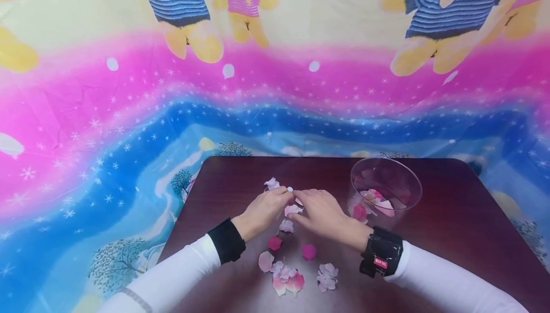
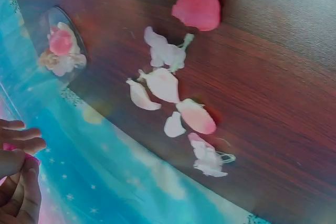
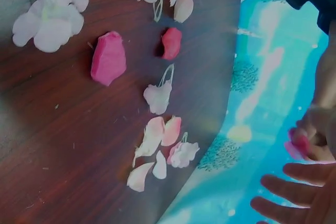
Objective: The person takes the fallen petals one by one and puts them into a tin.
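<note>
Over the far part of the table, my left hand (image 1: pixel 265 209) and right hand (image 1: pixel 323 212) come together at the fingertips. A pink petal (image 3: pixel 297 144) is pinched between the left thumb and fingers; in the left wrist view a bit of its pink edge (image 2: pixel 32 158) shows. Beside it, the fingers (image 3: pixel 286 190) of my right hand are straight and spread. Below the hands lie pale pink petals (image 1: pixel 293 210) and a whitish blossom (image 1: pixel 286 227). Another whitish blossom (image 1: pixel 272 183) lies just beyond the left hand.
A clear bowl (image 1: pixel 420 190) with petals in it stands at the back right. Closer to me lie a red petal (image 1: pixel 275 243), a magenta petal (image 1: pixel 308 252) and pale flower clusters (image 1: pixel 328 277). A printed cloth (image 1: pixel 275 79) hangs behind the dark wooden table (image 1: pixel 451 236).
</note>
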`<move>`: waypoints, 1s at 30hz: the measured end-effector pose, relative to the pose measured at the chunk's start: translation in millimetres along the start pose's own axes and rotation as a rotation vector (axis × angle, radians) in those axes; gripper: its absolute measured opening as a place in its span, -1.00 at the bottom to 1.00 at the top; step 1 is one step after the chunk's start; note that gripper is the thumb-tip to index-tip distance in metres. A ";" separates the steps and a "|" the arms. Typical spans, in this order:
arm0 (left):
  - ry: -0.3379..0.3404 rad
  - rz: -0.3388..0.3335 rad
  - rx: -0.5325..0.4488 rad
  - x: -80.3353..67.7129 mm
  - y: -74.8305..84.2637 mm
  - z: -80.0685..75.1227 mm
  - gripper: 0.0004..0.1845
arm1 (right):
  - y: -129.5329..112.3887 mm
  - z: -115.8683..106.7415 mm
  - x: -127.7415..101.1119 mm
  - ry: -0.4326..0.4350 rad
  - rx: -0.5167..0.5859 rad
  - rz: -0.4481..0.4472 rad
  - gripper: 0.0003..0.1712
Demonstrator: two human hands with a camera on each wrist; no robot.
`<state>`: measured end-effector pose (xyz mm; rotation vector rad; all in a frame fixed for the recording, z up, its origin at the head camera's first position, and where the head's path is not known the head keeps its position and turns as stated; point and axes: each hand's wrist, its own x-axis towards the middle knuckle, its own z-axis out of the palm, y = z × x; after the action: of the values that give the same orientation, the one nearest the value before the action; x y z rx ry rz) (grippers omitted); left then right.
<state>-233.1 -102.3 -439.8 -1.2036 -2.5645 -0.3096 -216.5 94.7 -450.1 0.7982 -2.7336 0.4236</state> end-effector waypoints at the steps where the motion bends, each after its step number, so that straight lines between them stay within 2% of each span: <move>1: 0.013 0.008 -0.008 0.2 1.2 -0.7 -0.74 | -1.2 0.1 0.8 0.025 0.003 -0.008 -0.48; 5: 0.065 0.034 -0.033 0.3 5.6 -2.0 -0.79 | -4.5 0.3 2.5 0.100 0.040 -0.015 -0.78; 10: 0.090 0.020 -0.082 -2.2 9.1 -2.4 -0.91 | -5.7 0.2 2.3 0.126 0.143 -0.007 -0.92; 17: 0.109 0.009 -0.108 -4.8 11.0 0.0 -0.89 | -6.7 1.4 0.8 0.114 0.185 -0.005 -0.91; 26: 0.097 0.008 -0.121 -8.3 11.1 2.2 -0.93 | -7.3 2.6 -0.7 0.100 0.187 -0.004 -0.85; 30: 0.109 0.010 -0.068 -9.5 8.7 3.1 -0.88 | -4.3 4.6 -0.8 0.108 0.171 -0.012 -0.90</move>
<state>-221.1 -102.6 -445.4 -1.1884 -2.4722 -0.4511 -214.3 90.0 -453.7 0.8075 -2.6175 0.6847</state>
